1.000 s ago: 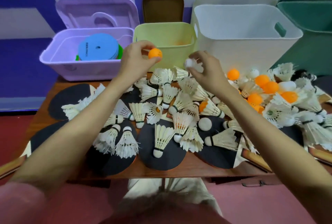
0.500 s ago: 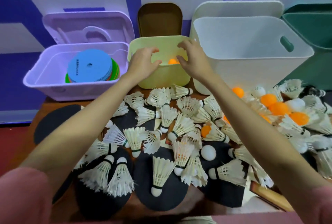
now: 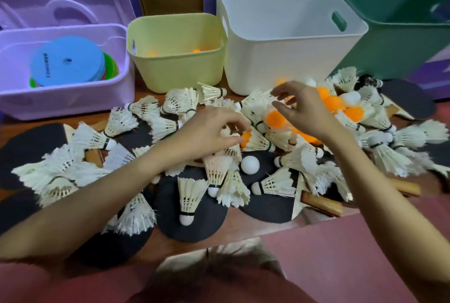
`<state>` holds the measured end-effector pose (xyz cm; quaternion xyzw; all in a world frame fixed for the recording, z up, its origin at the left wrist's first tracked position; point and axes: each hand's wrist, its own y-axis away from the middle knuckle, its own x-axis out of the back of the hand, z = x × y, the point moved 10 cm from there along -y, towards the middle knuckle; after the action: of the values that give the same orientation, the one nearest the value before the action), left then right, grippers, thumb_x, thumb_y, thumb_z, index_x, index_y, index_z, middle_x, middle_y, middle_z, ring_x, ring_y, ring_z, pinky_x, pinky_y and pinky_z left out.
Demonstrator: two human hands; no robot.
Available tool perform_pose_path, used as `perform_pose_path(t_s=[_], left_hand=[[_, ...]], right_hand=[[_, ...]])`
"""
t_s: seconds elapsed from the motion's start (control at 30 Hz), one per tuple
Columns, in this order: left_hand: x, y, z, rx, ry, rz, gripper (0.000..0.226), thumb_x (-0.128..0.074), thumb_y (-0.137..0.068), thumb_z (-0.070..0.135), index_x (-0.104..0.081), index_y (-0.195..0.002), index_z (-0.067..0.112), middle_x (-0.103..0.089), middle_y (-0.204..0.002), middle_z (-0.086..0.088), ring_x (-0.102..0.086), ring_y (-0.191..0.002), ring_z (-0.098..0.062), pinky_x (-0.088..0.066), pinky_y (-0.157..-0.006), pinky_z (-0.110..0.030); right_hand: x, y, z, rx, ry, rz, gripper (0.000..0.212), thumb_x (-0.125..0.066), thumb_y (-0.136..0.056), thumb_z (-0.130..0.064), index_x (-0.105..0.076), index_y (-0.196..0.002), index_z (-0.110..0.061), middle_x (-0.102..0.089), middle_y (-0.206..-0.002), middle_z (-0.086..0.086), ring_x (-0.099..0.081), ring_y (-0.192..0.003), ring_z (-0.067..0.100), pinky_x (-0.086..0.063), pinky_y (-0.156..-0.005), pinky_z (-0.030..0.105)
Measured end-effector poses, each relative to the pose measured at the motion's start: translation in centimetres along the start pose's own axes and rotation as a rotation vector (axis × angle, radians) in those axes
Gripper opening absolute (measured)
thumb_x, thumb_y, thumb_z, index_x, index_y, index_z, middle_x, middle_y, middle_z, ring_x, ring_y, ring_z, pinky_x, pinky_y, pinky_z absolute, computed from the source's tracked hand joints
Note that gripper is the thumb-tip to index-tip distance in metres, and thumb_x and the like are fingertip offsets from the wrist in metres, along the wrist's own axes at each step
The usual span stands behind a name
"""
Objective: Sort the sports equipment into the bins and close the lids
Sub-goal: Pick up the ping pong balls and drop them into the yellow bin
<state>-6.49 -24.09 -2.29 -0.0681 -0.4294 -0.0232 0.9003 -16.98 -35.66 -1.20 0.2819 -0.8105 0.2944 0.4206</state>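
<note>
Both hands over the pile on the counter [image 3: 248, 231]. Left hand [image 3: 209, 132]: fingers curled down, tips pinched around an orange ball [image 3: 245, 136] lying among shuttlecocks [image 3: 187, 195]; ball not lifted clear of the pile. Right hand [image 3: 304, 110]: fingers spread and apart, nothing gripped, hovering just above a second orange ball [image 3: 276, 119]. More orange balls [image 3: 332, 103] lie just beyond the right hand. One white ball [image 3: 250, 164] sits on a black paddle [image 3: 265, 207], between the two forearms. Beyond the hands, four open bins in a row: purple bin [image 3: 73, 98] holding a stack of flat discs [image 3: 68, 61]; yellow bin [image 3: 180, 66] with a few orange balls inside; white bin [image 3: 287, 59]; green bin [image 3: 399, 42]. Lids stand upright behind the bins.
</note>
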Motion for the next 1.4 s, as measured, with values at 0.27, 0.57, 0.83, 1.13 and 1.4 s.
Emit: perform_pose_path(t_s=[0.27, 0.57, 0.83, 1.13, 1.4], left_hand=[[-8.2, -0.9, 1.9, -0.07, -0.469, -0.31, 0.04, -0.069, -0.084, 0.032, -0.059, -0.121, 0.021, -0.061, -0.115, -0.001, -0.053, -0.112, -0.022, -0.045, -0.088, -0.034], [-10.3, -1.1, 1.5, -0.106, -0.553, -0.352, 0.034, -0.068, -0.083, 0.029, -0.063, -0.115, 0.016, -0.064, -0.104, -0.004, -0.057, -0.104, -0.025, -0.048, -0.079, -0.035], [1.5, -1.1, 0.2, 0.097, -0.222, 0.109, 0.038, -0.073, -0.078, 0.035, -0.064, -0.112, 0.023, -0.065, -0.109, 0.007, -0.058, -0.101, -0.012, -0.047, -0.087, -0.034], [17.6, -2.7, -12.7, 0.443, -0.207, 0.736, 0.048, -0.068, -0.076, 0.025, -0.058, -0.122, 0.013, -0.066, -0.115, -0.005, -0.062, -0.103, -0.026, -0.05, -0.087, -0.039], [18.0, -6.0, -17.7, 0.531, -0.315, 0.617, 0.054, -0.07, -0.082, 0.025, -0.054, -0.13, 0.008, -0.062, -0.124, -0.009, -0.056, -0.115, -0.026, -0.043, -0.095, -0.036]], right_hand=[[-1.4, 2.1, 4.1, -0.115, 0.143, -0.05, 0.029, -0.065, -0.087, -0.017, -0.064, -0.113, -0.006, -0.062, -0.108, 0.014, -0.059, -0.094, 0.024, -0.046, -0.078, 0.032], [-3.3, 1.2, 4.6, -0.163, 0.33, -0.089, 0.035, -0.069, -0.081, -0.022, -0.065, -0.109, -0.002, -0.053, -0.108, 0.021, -0.048, -0.104, 0.036, -0.041, -0.085, 0.038], [-0.5, -0.1, 2.9, -0.181, 0.131, 0.072, 0.038, -0.071, -0.074, -0.025, -0.062, -0.105, -0.007, -0.057, -0.106, 0.011, -0.057, -0.091, 0.025, -0.049, -0.074, 0.035], [-0.6, -10.2, -8.5, 0.176, -0.109, 0.289, 0.036, -0.061, -0.086, -0.033, -0.056, -0.113, -0.009, -0.064, -0.106, 0.006, -0.06, -0.095, 0.021, -0.049, -0.075, 0.034], [-5.4, -18.6, -10.0, 0.151, 0.184, 0.177, 0.037, -0.053, -0.094, -0.027, -0.049, -0.125, -0.007, -0.055, -0.124, 0.011, -0.05, -0.114, 0.028, -0.043, -0.085, 0.037]])
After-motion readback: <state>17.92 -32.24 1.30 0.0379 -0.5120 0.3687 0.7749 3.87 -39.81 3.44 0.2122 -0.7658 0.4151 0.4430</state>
